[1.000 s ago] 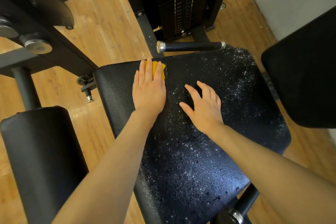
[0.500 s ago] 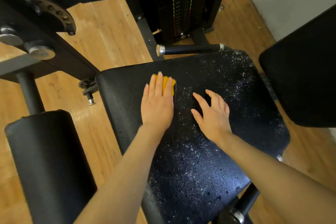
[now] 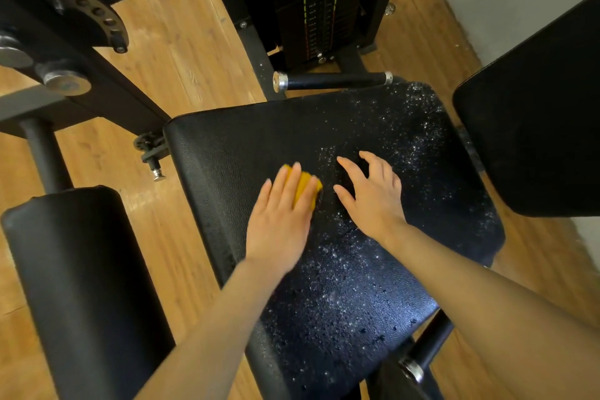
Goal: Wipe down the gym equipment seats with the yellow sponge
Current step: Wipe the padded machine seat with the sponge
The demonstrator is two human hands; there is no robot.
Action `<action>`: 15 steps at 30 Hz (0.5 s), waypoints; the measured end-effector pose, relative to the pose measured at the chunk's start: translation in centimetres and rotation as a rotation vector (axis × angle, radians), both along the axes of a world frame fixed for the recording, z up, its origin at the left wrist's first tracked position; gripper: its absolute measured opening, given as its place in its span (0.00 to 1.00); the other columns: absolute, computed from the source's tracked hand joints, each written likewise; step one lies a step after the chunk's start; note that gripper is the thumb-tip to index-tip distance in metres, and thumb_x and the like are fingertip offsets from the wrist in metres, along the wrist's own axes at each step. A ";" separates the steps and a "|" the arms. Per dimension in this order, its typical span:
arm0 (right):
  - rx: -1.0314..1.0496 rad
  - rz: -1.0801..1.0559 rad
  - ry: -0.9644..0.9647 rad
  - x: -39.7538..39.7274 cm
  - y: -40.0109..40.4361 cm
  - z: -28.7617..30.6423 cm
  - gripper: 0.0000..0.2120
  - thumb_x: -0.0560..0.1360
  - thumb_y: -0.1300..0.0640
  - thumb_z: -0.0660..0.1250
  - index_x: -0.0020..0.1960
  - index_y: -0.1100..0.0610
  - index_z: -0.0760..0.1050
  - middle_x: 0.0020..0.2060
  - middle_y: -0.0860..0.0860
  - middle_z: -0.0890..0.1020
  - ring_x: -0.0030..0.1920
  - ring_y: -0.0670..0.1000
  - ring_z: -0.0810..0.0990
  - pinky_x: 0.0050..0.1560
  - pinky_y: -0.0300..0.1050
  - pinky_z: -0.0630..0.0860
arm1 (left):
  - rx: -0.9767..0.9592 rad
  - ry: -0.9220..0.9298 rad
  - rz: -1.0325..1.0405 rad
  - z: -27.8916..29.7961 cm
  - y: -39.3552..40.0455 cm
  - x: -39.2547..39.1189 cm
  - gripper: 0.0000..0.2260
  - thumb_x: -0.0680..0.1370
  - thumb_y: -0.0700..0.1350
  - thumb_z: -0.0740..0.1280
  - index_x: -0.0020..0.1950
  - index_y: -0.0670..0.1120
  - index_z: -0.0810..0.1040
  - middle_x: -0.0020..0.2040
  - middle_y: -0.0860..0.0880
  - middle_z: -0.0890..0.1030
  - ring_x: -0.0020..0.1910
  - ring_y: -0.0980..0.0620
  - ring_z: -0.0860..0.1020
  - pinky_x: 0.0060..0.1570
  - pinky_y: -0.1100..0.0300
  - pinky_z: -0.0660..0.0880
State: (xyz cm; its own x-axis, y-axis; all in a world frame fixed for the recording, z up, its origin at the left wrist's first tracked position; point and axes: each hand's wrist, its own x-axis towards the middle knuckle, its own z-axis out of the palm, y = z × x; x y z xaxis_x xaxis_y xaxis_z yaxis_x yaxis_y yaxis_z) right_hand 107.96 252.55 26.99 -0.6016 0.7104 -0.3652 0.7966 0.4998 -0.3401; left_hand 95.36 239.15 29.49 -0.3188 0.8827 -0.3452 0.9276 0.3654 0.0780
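Because the yellow sponge is soft and light, it should squash under a flat palm rather than need pinching; the left hand presses it with straight fingers against the black padded seat, just left of centre. At three o'clock from it, the right hand rests spread on the vinyl. Droplets beading from twelve to six o'clock suggest a slippery surface, so steady downward pressure seems wise.
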 end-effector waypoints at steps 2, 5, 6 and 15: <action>-0.006 0.001 0.003 0.0 0.0 0.0 0.24 0.79 0.44 0.58 0.73 0.44 0.59 0.73 0.53 0.58 0.73 0.55 0.54 0.71 0.56 0.55 | 0.021 0.018 0.065 -0.6 3.6 -2.9 0.24 0.83 0.51 0.51 0.78 0.52 0.50 0.79 0.46 0.48 0.78 0.45 0.45 0.76 0.49 0.47; -0.008 0.010 0.002 0.1 0.1 0.0 0.24 0.79 0.44 0.58 0.73 0.45 0.59 0.73 0.53 0.58 0.73 0.55 0.55 0.71 0.57 0.55 | 0.014 0.030 0.193 -1.0 7.5 -5.4 0.24 0.83 0.50 0.53 0.78 0.51 0.51 0.79 0.44 0.48 0.78 0.44 0.46 0.76 0.48 0.48; -0.004 0.016 -0.001 0.1 0.2 0.0 0.24 0.79 0.44 0.58 0.74 0.44 0.59 0.73 0.53 0.58 0.73 0.55 0.55 0.71 0.57 0.55 | 0.020 0.029 0.213 -1.3 7.9 -5.4 0.24 0.82 0.50 0.54 0.78 0.51 0.51 0.79 0.44 0.48 0.78 0.44 0.46 0.75 0.48 0.48; 0.092 0.057 -0.028 0.3 -0.1 -0.6 0.25 0.78 0.44 0.58 0.74 0.45 0.60 0.72 0.55 0.61 0.71 0.56 0.59 0.69 0.57 0.59 | 0.065 0.042 0.183 -0.8 -1.0 3.6 0.26 0.81 0.54 0.55 0.78 0.48 0.55 0.78 0.46 0.54 0.78 0.45 0.50 0.75 0.49 0.51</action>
State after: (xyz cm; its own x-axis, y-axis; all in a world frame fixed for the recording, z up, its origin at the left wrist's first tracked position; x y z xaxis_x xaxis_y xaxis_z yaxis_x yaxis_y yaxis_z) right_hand 108.25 252.45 26.36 -0.6328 0.7064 -0.3172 0.7743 0.5728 -0.2691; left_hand 98.97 238.19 28.68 -0.4890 0.8288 -0.2720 0.8491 0.5237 0.0692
